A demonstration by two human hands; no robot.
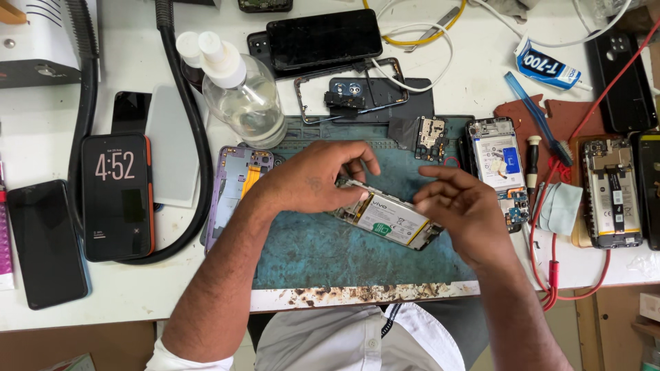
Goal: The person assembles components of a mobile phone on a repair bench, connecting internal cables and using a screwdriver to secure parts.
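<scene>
An opened phone [392,221] with its white battery showing lies tilted on the teal work mat [323,254]. My left hand [313,180] rests on the phone's left end, fingers curled, pinching what looks like thin metal tweezers [375,189] that lie across the phone's top edge. My right hand [464,209] is at the phone's right end, fingertips pinched on the other end of the tool and touching the phone.
A purple phone frame [234,185] lies left of the mat beside a clear liquid bottle [244,96] and a black hose [196,137]. More opened phones [612,192] sit right, with a glue tube [546,69], red cable [550,275] and screwdriver [533,165]. Dark phones [117,196] lie left.
</scene>
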